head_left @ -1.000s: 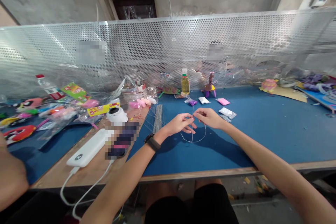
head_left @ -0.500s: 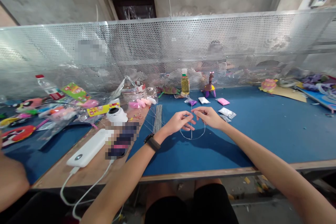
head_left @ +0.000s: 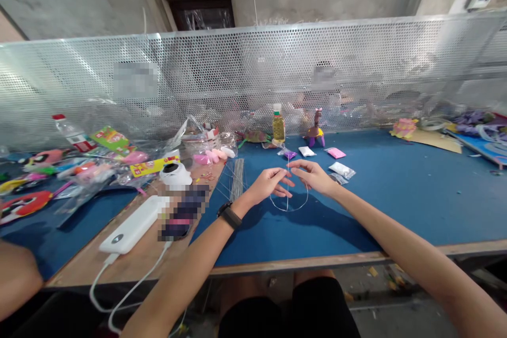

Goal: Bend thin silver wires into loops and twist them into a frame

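Both my hands meet over the blue table (head_left: 396, 195) and pinch a thin silver wire (head_left: 299, 206) bent into a hanging loop. My left hand (head_left: 269, 184), with a black watch on its wrist, grips the wire's left end between thumb and forefinger. My right hand (head_left: 315, 175) pinches the other end right beside it. A straight piece of wire stands up between the two hands. The loop's bottom hangs just above the table.
A bundle of straight wires (head_left: 237, 177) lies left of my hands. Small clay packets (head_left: 343, 169), a yellow bottle (head_left: 278, 125) and a purple figure (head_left: 316, 129) stand behind. A white power bank (head_left: 132, 224), toys and bags crowd the left. Another person's arm (head_left: 16, 274) shows at bottom left.
The wire loop has drawn in and become rounder. Both hands have stayed close together, shifted slightly up and left in the view.
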Demonstrator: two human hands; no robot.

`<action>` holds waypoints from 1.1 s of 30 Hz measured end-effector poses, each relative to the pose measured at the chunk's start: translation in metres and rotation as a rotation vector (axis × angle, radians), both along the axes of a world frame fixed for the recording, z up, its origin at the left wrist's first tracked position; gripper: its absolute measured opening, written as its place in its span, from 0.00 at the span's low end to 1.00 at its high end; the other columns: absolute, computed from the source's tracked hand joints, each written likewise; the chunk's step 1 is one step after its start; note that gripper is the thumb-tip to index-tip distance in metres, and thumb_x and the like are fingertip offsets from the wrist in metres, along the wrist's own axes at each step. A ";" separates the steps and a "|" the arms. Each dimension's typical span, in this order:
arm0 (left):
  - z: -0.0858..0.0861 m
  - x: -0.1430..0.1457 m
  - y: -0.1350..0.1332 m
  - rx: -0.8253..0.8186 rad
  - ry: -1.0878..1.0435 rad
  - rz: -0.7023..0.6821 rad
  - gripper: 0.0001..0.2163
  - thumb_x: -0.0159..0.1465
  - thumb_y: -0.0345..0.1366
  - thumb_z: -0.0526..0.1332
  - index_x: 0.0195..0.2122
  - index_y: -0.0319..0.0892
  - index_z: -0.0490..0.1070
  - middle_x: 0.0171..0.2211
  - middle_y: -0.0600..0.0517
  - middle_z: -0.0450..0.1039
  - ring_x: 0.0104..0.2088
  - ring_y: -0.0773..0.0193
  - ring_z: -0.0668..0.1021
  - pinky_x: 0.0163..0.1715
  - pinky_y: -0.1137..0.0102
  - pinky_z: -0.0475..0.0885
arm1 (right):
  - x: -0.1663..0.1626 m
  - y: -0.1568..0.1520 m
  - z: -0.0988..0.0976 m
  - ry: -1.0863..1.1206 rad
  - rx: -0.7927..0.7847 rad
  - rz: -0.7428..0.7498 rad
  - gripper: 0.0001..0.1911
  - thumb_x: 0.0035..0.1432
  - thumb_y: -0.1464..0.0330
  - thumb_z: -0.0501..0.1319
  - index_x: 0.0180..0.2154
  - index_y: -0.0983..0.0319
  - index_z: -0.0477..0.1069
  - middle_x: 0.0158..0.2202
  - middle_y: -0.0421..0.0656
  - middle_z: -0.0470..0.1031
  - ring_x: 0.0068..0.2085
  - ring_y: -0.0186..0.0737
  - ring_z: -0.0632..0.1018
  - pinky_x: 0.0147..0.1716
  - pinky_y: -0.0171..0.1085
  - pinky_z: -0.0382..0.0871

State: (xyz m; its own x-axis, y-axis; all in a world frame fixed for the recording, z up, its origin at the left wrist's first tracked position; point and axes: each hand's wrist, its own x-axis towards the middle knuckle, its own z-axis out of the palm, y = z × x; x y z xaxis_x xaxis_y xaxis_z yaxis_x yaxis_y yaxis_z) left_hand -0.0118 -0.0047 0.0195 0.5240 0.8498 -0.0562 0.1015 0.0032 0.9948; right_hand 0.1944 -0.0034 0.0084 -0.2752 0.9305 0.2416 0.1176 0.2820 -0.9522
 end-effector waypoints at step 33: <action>-0.002 0.000 0.001 0.216 0.011 0.011 0.25 0.66 0.58 0.61 0.49 0.39 0.70 0.38 0.43 0.81 0.28 0.57 0.85 0.26 0.70 0.80 | -0.009 -0.008 0.008 0.027 0.018 -0.041 0.21 0.53 0.51 0.71 0.41 0.59 0.77 0.34 0.40 0.77 0.23 0.31 0.71 0.23 0.34 0.65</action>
